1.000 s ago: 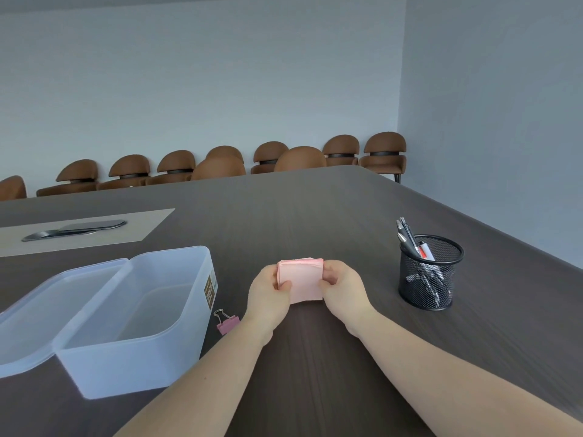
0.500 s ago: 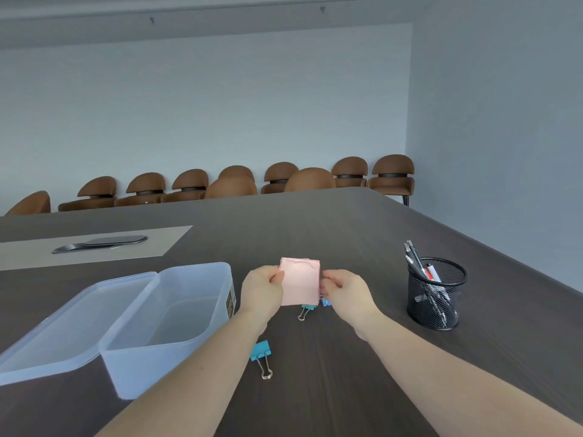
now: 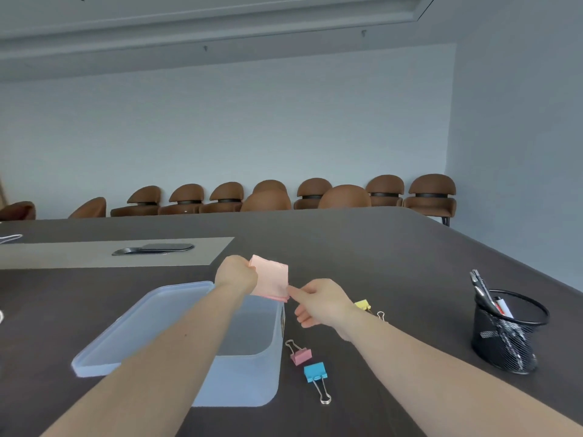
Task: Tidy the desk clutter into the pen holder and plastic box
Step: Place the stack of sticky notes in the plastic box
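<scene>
Open plastic box [image 3: 246,386] sat empty, lid [image 3: 138,323] beside it, mesh holder [image 3: 508,339] held pens, my left hand [image 3: 235,274] pinched a pink, slightly rumpled sticky-note pad [image 3: 271,280] above the box's far end, my right hand [image 3: 318,302], fingers loosely open, touched its lower corner.

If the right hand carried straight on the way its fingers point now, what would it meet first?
Probably the pink sticky-note pad: the right hand points left, fingertips at the pad's lower corner, which the left hand holds over the plastic box.
</scene>
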